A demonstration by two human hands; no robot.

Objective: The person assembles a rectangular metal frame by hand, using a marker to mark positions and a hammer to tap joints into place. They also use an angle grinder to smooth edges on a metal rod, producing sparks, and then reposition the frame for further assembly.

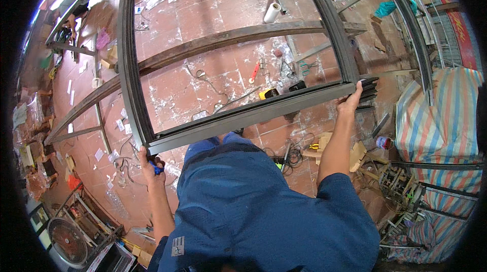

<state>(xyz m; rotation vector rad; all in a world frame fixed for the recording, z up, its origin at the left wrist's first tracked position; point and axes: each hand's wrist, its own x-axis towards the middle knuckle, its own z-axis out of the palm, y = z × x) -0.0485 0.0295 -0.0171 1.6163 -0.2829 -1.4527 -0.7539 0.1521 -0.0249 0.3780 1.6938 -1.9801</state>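
Note:
A large dark grey metal frame (253,112), like a door or window frame, spans the view in front of me, its near bar slightly tilted, higher at the right. My left hand (150,168) is at the near left corner, thumb against the bar's end. A small blue object (158,167) shows in its curled fingers; its kind is too small to make out. At the near right corner, my right hand (349,102) grips the frame, with the thumb up along the end and the other fingers partly hidden below.
Under the frame runs a long metal beam (223,38) of a work stand. A white roll (272,13), a yellow-and-black tool (268,93) and cables litter the tiled floor (228,8). Striped sheeting (436,120) lies at right; a round-topped stool (68,240) stands at lower left.

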